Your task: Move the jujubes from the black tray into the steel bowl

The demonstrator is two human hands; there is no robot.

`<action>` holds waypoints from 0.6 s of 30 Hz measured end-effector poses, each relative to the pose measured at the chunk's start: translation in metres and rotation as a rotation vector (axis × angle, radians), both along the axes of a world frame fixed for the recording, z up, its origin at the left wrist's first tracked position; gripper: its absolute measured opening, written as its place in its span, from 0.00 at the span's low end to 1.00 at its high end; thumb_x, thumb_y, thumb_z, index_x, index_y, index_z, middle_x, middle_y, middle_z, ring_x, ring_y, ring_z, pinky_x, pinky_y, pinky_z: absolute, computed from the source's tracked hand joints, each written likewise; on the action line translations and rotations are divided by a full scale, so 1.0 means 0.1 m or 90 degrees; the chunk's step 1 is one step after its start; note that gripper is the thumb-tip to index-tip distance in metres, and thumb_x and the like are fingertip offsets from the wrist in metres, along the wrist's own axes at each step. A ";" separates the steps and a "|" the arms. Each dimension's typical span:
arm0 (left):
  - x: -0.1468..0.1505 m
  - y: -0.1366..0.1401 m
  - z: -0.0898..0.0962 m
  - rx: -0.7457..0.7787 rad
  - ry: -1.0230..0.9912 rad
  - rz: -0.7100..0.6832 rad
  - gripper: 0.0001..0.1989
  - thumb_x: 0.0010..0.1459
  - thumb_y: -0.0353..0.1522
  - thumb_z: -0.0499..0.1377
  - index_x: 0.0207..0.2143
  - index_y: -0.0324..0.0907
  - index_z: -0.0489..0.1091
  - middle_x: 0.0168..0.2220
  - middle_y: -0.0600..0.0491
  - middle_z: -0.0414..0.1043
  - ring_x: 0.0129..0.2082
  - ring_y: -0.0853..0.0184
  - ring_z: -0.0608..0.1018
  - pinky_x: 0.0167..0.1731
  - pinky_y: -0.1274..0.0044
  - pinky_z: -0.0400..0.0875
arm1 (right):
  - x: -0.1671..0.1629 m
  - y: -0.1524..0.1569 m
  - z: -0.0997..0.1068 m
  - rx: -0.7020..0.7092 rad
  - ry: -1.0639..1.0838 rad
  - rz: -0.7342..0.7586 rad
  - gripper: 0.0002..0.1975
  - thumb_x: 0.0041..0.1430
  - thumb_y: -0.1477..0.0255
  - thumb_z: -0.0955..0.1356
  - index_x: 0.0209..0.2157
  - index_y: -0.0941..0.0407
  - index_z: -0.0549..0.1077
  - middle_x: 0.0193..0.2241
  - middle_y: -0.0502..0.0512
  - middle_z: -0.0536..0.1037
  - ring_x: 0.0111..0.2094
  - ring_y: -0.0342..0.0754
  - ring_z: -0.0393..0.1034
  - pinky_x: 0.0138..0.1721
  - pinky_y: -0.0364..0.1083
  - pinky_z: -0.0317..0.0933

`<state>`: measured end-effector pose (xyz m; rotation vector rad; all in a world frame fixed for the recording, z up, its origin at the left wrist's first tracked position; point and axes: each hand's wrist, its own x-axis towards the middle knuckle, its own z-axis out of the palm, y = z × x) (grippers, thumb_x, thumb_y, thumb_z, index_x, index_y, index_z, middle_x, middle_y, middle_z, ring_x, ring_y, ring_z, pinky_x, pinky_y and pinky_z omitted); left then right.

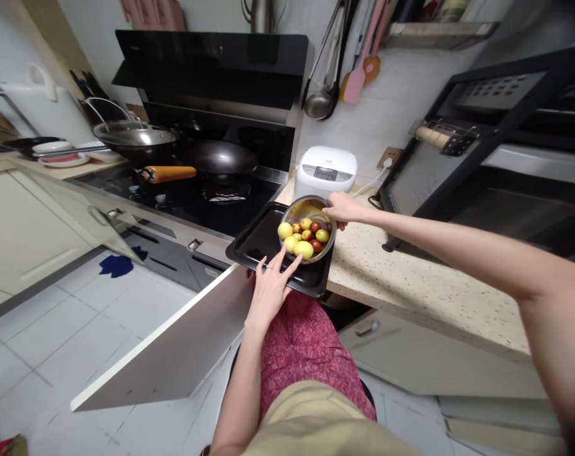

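A metal bowl (307, 208) is tilted over a black baking tray (256, 239), its opening facing me. Inside the bowl gather several small round fruits (304, 249), pale yellow-green and reddish-brown, perhaps jujubes. My right hand (343, 209) grips the bowl's far right rim, fingers wrapped round it. At the bowl's lower edge is my left hand (271, 286), its fingers spread, with fingertips close to the yellow fruits; whether they touch cannot be made out. The tray lies at the counter's front edge, partly jutting past it.
Behind the bowl stands a white rice cooker (326, 170). A gas stove (183, 201) with a wok (220, 158) and a lidded pan (135, 134) is to the left. An open cabinet door (173, 348) juts out below the tray. At right is a black-framed rack (420, 171).
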<state>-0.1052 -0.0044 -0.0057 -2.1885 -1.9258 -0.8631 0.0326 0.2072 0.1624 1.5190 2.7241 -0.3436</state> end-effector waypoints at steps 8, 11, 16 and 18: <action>-0.01 0.01 -0.02 -0.002 0.009 0.001 0.38 0.65 0.24 0.61 0.73 0.51 0.53 0.75 0.39 0.49 0.72 0.54 0.62 0.68 0.53 0.56 | -0.07 -0.10 0.13 0.048 -0.071 0.023 0.11 0.62 0.76 0.66 0.30 0.65 0.78 0.12 0.54 0.71 0.19 0.49 0.73 0.31 0.45 0.70; -0.01 0.02 -0.02 -0.024 0.031 0.010 0.39 0.65 0.25 0.62 0.74 0.51 0.52 0.75 0.41 0.50 0.73 0.55 0.59 0.69 0.56 0.56 | -0.07 -0.09 0.15 0.059 -0.090 0.031 0.12 0.62 0.75 0.66 0.29 0.65 0.78 0.12 0.55 0.72 0.20 0.49 0.74 0.31 0.45 0.70; -0.01 0.02 -0.01 -0.046 0.056 0.016 0.38 0.65 0.27 0.62 0.73 0.52 0.52 0.75 0.44 0.51 0.74 0.55 0.58 0.68 0.58 0.58 | -0.06 -0.06 0.18 0.070 -0.117 0.027 0.12 0.61 0.75 0.65 0.30 0.65 0.79 0.14 0.56 0.74 0.21 0.49 0.74 0.30 0.44 0.69; -0.01 0.02 -0.02 -0.048 0.051 0.017 0.37 0.65 0.27 0.62 0.73 0.52 0.54 0.75 0.44 0.51 0.74 0.55 0.57 0.69 0.57 0.58 | -0.05 -0.05 0.19 0.081 -0.128 0.025 0.12 0.61 0.75 0.65 0.30 0.65 0.79 0.14 0.56 0.74 0.21 0.49 0.74 0.30 0.44 0.69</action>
